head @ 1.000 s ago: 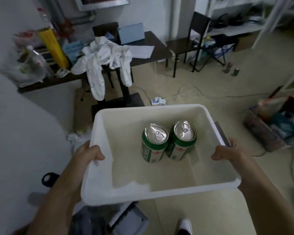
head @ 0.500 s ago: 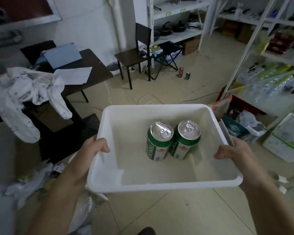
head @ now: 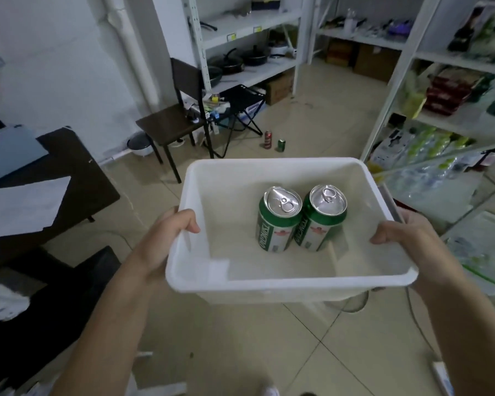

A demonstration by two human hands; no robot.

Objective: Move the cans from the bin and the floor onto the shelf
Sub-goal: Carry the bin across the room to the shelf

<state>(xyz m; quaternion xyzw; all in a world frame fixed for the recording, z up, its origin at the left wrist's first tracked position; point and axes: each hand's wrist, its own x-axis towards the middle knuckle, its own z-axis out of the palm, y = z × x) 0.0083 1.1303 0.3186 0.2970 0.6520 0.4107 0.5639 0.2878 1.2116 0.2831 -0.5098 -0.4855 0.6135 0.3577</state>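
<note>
I carry a white plastic bin (head: 272,284) in front of me at waist height. My left hand (head: 166,238) grips its left rim and my right hand (head: 406,238) grips its right rim. Two green cans stand upright and touching inside it: the left can (head: 277,224) and the right can (head: 320,221). On the floor farther ahead stand a red can (head: 268,139) and a small green can (head: 281,145). White metal shelves (head: 455,121) with packaged goods rise at the right.
A dark chair (head: 177,121) and a folding stool (head: 240,110) stand near the floor cans. A dark table (head: 77,178) with papers is at my left. More shelves (head: 249,38) with pans line the back wall. Tiled floor lies open ahead.
My view has swung to the right, from the table with clothes toward the shelves. The bin stays held in both hands and the two cans keep their places in it.
</note>
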